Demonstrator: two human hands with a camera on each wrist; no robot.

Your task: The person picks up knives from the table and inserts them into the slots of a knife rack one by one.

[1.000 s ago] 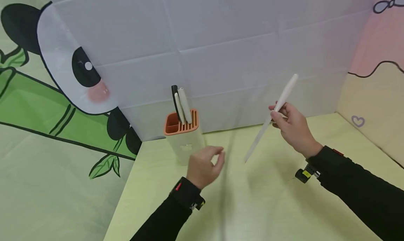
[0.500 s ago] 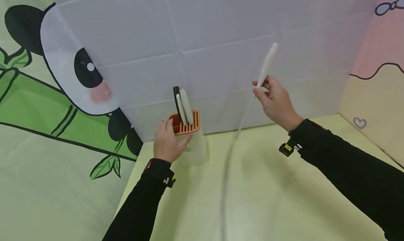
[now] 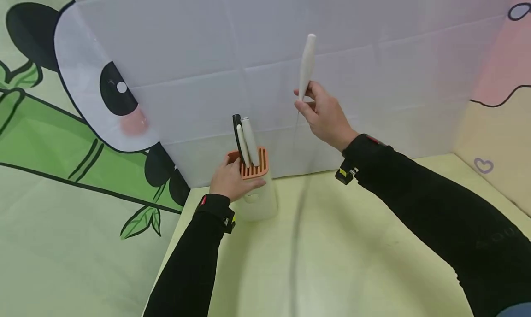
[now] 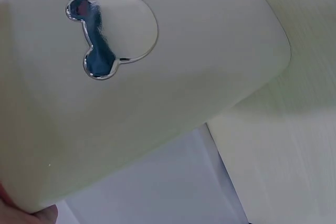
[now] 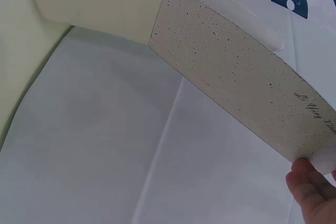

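My right hand [image 3: 325,116] pinches a white-handled knife [image 3: 307,66] where handle and blade meet. The handle points up and the blade down, seen nearly edge-on in the head view. The right wrist view shows the wide speckled blade [image 5: 236,66] with dark lettering, its far end beside the holder's orange top. With my left hand [image 3: 232,181] I hold a cream knife holder [image 3: 259,204] at its left side, thumb across the front. A black handle [image 3: 237,122] and two white handles [image 3: 250,142] stick out of its slotted orange insert [image 3: 263,162].
The holder stands on a pale yellow-green table [image 3: 332,252], near the white back cloth [image 3: 199,100]. A panda print [image 3: 99,96] covers the left side. At the right is a pink and cream cloth [image 3: 498,132].
My left hand has moved left from in front of the holder and taken hold of its side. The right hand has carried the knife left and upward, and turned it more upright.
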